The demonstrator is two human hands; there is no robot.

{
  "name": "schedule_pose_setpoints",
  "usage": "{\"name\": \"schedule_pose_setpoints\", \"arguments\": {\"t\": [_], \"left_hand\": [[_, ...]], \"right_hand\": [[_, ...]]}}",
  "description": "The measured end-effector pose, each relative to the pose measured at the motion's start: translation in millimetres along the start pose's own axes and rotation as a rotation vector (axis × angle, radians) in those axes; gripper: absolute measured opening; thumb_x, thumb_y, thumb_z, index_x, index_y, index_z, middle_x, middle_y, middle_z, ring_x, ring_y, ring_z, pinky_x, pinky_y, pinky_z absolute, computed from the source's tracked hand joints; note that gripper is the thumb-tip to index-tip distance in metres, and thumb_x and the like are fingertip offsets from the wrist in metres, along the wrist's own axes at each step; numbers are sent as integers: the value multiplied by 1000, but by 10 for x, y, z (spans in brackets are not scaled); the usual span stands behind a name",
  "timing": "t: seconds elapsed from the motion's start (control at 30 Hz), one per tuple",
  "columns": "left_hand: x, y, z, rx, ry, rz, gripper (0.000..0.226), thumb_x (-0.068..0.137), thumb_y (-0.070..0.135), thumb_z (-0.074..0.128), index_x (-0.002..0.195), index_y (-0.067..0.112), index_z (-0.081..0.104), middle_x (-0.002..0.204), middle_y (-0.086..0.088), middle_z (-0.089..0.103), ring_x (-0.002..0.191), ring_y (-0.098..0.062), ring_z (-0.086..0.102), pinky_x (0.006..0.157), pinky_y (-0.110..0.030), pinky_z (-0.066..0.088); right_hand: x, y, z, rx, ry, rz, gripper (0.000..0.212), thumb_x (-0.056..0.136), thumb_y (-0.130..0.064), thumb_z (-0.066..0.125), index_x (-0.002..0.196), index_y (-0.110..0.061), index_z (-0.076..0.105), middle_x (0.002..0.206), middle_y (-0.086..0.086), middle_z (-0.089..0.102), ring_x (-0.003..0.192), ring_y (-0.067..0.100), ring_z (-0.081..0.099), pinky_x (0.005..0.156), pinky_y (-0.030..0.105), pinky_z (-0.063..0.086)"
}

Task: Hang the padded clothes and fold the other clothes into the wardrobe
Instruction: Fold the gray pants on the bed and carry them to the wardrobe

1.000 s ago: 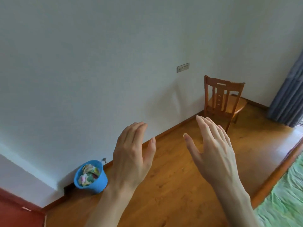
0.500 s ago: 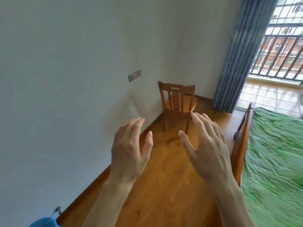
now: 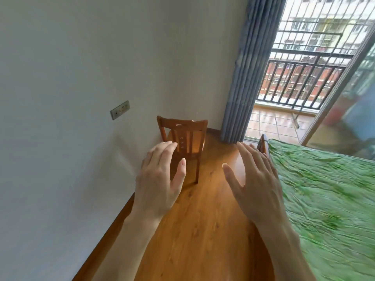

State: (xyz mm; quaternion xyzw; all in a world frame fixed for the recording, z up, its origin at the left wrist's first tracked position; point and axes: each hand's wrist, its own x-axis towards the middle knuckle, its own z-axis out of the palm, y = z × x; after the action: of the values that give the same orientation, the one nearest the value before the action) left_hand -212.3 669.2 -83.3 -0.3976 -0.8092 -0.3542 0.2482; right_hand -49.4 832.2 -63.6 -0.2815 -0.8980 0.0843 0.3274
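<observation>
Room: white wall (image 3: 71, 78) runs along the left, wooden floor (image 3: 203, 230) down the middle, a balcony door (image 3: 304, 67) with railings at the far right.
Bed: green-covered bed (image 3: 324, 199) fills the near right; its wooden footboard (image 3: 263, 142) stands at the far end, just beside the right fingertips as seen from here.
Curtain: grey-blue curtain (image 3: 247, 67) hangs in the far corner, between wall and door.
Chair: wooden chair (image 3: 183, 138) stands far along the left wall, its seat bare, partly hidden behind the left hand.
Socket: wall socket plate (image 3: 120, 109) sits on the left wall, near the chair.
Left hand: left hand (image 3: 160, 183) is raised with its grip wide, fingers straight and spread, holding nothing.
Right hand: right hand (image 3: 257, 183) is raised the same way, grip wide and empty, well apart from the left.
Task's things: no padded clothes, other clothes or wardrobe show in this view; they must lie outside it.
Step, as I judge it: searching the room for garments, nothing yet picked up.
Risk, missed clothes: the right edge is smeared, so anything lying there could be overlooked.
Risk, collision: with both arms stretched ahead, the right hand could knock the footboard, or a step forward could catch the chair leg.
Risk, sorting: padding cannot be judged until a garment is in hand; a hasty guess would send a padded piece to the folding pile.
</observation>
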Motion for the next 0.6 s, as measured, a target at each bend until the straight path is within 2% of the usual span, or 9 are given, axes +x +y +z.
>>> {"name": "schedule_pose_setpoints", "arguments": {"t": [0.07, 0.2, 0.33, 0.6], "left_hand": [[187, -74, 174, -46, -22, 10, 56, 105, 57, 41, 141, 20, 61, 144, -4, 63, 131, -23, 60, 104, -45, 56], [590, -87, 595, -136, -85, 53, 57, 105, 59, 38, 141, 20, 61, 144, -3, 63, 133, -22, 58, 107, -48, 55], [1003, -13, 1109, -192, -142, 101, 57, 105, 60, 37, 143, 23, 60, 146, 0, 62, 135, -21, 56, 110, -49, 52], [1930, 111, 2338, -225, -195, 189, 62, 106, 62, 33, 142, 21, 61, 145, -1, 63, 135, -24, 58, 105, -56, 55]], "right_hand": [[113, 25, 66, -32, 1, 22, 72, 101, -66, 34, 157, -22, 42, 161, -1, 45, 153, 19, 36, 125, 47, 32], [337, 185, 108, -89, 51, 110, 61, 104, -53, 52, 155, -20, 45, 158, -1, 48, 149, 15, 38, 122, 34, 27], [659, 454, 216, -132, 70, 184, 65, 102, -53, 51, 156, -20, 43, 158, -2, 48, 149, 15, 38, 123, 36, 28], [1608, 1312, 652, -163, 130, 265, 60, 105, -53, 48, 153, -17, 47, 156, 1, 51, 146, 15, 37, 123, 41, 34]]}}
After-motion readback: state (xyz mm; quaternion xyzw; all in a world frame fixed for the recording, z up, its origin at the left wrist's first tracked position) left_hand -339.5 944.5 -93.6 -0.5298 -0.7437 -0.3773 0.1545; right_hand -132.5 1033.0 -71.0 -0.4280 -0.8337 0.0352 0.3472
